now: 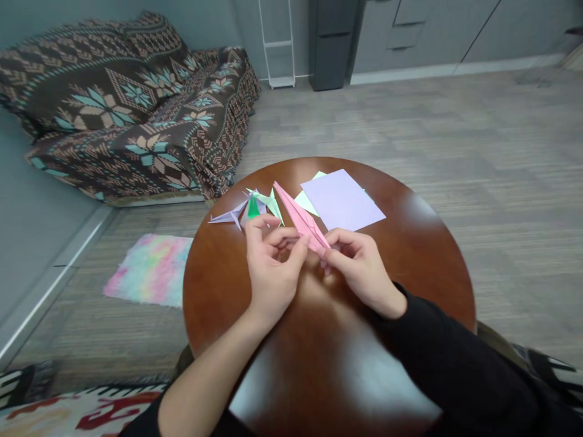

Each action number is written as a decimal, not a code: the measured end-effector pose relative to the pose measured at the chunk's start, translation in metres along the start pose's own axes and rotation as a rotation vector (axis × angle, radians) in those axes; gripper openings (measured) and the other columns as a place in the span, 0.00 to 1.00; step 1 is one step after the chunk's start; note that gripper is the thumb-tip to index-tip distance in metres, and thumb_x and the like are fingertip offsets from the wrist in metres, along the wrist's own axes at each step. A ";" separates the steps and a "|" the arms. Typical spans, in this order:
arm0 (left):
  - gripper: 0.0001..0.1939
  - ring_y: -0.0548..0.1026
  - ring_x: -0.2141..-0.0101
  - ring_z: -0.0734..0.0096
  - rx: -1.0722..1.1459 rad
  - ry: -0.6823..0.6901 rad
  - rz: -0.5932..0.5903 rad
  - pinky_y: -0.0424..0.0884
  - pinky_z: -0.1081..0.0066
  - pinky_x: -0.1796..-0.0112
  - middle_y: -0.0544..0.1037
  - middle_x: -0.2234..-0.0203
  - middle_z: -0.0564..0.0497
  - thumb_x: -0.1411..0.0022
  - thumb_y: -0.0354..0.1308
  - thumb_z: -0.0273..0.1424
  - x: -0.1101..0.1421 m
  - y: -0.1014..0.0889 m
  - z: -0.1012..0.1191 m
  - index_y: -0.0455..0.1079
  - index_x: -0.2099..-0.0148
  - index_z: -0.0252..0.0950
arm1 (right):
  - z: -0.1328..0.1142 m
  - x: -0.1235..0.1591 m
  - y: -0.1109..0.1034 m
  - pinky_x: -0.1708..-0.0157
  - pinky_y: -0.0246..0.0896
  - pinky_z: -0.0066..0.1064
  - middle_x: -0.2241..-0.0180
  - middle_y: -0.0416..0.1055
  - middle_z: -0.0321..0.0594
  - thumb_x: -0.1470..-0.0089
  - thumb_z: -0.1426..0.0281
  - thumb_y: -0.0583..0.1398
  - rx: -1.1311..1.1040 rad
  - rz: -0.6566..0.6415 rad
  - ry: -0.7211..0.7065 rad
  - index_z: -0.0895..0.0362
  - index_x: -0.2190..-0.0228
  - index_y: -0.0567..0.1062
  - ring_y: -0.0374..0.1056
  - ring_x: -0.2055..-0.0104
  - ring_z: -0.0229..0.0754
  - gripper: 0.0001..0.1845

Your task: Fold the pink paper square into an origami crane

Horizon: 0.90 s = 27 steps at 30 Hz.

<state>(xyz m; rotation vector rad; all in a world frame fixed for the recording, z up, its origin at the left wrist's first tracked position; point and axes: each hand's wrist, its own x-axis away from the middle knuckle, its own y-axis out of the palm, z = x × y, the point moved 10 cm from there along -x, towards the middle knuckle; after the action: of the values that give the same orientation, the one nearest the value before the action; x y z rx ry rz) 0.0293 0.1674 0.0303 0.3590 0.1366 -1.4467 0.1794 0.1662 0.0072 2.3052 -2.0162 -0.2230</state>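
Note:
A long, narrow piece of folded pink paper [298,215] is held above the table, slanting with its pointed tip up and to the left. My left hand [273,267] pinches its left side between thumb and fingers. At the lower right end, my right hand [357,261] grips the paper with thumb and forefinger. Just beyond my left hand lie folded paper figures: a purple one [228,215], a green one [253,207] and a pale green one [269,203]. They partly overlap, and my fingers hide some of them.
A flat purple paper sheet [344,200] lies over pale green paper [306,202] on the round brown table [423,273]. Behind on the left stands a sofa [136,115] under a patterned cover. A fluffy pastel rug [150,270] is on the floor.

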 end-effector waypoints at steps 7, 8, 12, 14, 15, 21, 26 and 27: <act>0.23 0.82 0.69 0.68 -0.063 -0.155 -0.074 0.76 0.72 0.63 0.83 0.71 0.53 0.42 0.71 0.30 -0.006 0.004 -0.015 0.68 0.47 0.38 | -0.001 -0.002 -0.004 0.69 0.66 0.29 0.75 0.76 0.36 0.45 0.61 0.69 0.021 0.029 0.011 0.58 0.70 0.82 0.70 0.73 0.37 0.12; 0.22 0.82 0.69 0.68 -0.066 -0.163 -0.086 0.76 0.72 0.63 0.83 0.71 0.53 0.42 0.71 0.31 -0.006 0.005 -0.016 0.70 0.48 0.37 | -0.002 -0.003 -0.005 0.69 0.67 0.29 0.77 0.76 0.36 0.45 0.61 0.69 0.026 0.038 0.011 0.58 0.71 0.82 0.70 0.74 0.37 0.12; 0.09 0.77 0.71 0.72 -0.012 -0.211 -0.172 0.74 0.73 0.64 0.81 0.72 0.52 0.40 0.70 0.33 -0.005 0.013 -0.023 0.78 0.59 0.35 | -0.003 -0.003 -0.007 0.71 0.66 0.28 0.78 0.76 0.36 0.45 0.62 0.70 0.031 0.044 -0.012 0.59 0.75 0.82 0.69 0.76 0.36 0.13; 0.08 0.75 0.72 0.73 0.010 -0.251 -0.216 0.73 0.73 0.66 0.78 0.74 0.53 0.40 0.70 0.34 -0.003 0.018 -0.028 0.78 0.66 0.35 | -0.002 -0.003 -0.007 0.71 0.67 0.28 0.77 0.78 0.38 0.45 0.61 0.70 0.027 0.044 -0.015 0.59 0.75 0.83 0.69 0.75 0.36 0.14; 0.08 0.74 0.73 0.73 0.022 -0.275 -0.227 0.72 0.73 0.67 0.78 0.75 0.53 0.41 0.70 0.34 -0.003 0.019 -0.031 0.78 0.68 0.35 | 0.000 -0.003 -0.006 0.70 0.68 0.28 0.76 0.79 0.38 0.46 0.61 0.71 0.020 0.037 -0.009 0.58 0.74 0.83 0.70 0.75 0.36 0.13; 0.07 0.69 0.74 0.76 0.203 -0.421 -0.212 0.68 0.75 0.70 0.75 0.77 0.54 0.46 0.72 0.30 0.003 0.022 -0.043 0.78 0.69 0.35 | 0.005 -0.003 -0.002 0.70 0.72 0.28 0.75 0.79 0.37 0.52 0.64 0.74 -0.076 0.010 0.019 0.57 0.74 0.82 0.73 0.74 0.37 0.10; 0.12 0.66 0.77 0.76 0.267 -0.442 -0.163 0.66 0.74 0.73 0.71 0.81 0.55 0.45 0.70 0.29 0.007 0.022 -0.047 0.71 0.76 0.35 | 0.007 -0.003 0.003 0.71 0.73 0.29 0.77 0.79 0.38 0.53 0.63 0.74 -0.103 -0.020 0.060 0.58 0.79 0.81 0.72 0.76 0.37 0.14; 0.12 0.66 0.77 0.76 0.279 -0.448 -0.156 0.66 0.74 0.73 0.71 0.81 0.55 0.45 0.69 0.29 0.008 0.023 -0.047 0.70 0.76 0.35 | 0.009 -0.003 0.003 0.71 0.73 0.30 0.77 0.78 0.38 0.53 0.62 0.75 -0.121 -0.024 0.077 0.58 0.80 0.81 0.72 0.76 0.37 0.15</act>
<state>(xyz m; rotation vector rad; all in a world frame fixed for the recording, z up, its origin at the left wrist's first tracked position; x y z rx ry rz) 0.0588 0.1769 -0.0128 0.2458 -0.4102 -1.6706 0.1743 0.1695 -0.0009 2.2309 -1.8854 -0.2460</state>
